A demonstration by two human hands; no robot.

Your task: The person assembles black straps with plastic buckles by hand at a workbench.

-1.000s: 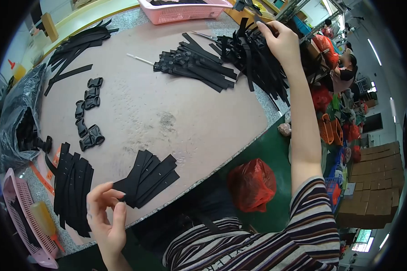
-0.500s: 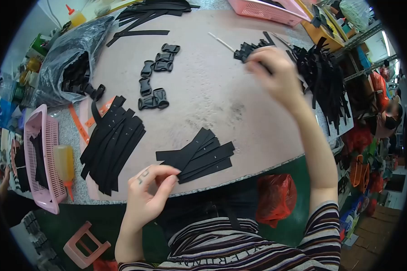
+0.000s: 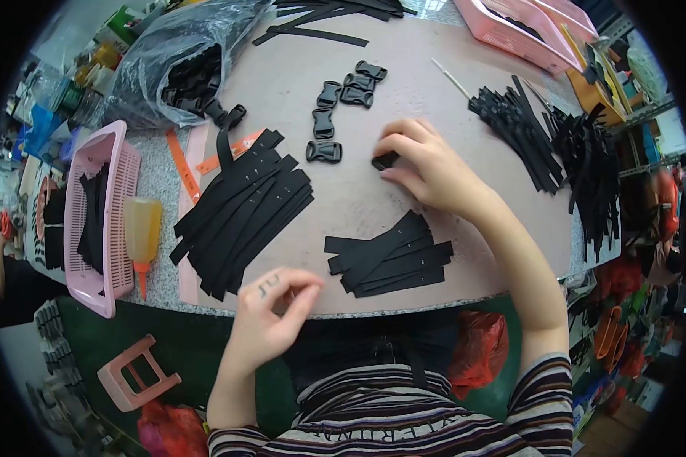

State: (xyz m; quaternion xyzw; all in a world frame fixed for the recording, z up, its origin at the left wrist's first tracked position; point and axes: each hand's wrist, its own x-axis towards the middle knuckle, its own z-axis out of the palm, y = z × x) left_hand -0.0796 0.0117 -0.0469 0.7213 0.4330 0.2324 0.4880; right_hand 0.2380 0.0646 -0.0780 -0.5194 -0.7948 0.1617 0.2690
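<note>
My right hand [image 3: 428, 164] is over the middle of the table, its fingers closed around a black plastic side-release buckle [image 3: 386, 161], mostly hidden by the fingers. To its left, several more such buckles [image 3: 324, 151] lie in an uneven column. My left hand [image 3: 278, 311] is at the table's front edge with thumb and index fingertip pinched together; nothing shows between them. Just right of it lies a small fanned pile of black webbing straps [image 3: 389, 259]. A larger pile of straps [image 3: 244, 213] is beyond the left hand, to the left.
A plastic bag of buckles [image 3: 194, 80] sits at the back left. Pink baskets [image 3: 122, 221] [image 3: 511, 34] stand left and back right. A glue bottle [image 3: 143, 228] lies by the left basket. Bundles of narrow black straps [image 3: 514, 129] and a white stick [image 3: 450, 78] are at right.
My right hand has come from the narrow straps to the table's middle and taken a buckle from the column's near end. The left fingertips have closed together. The view has shifted.
</note>
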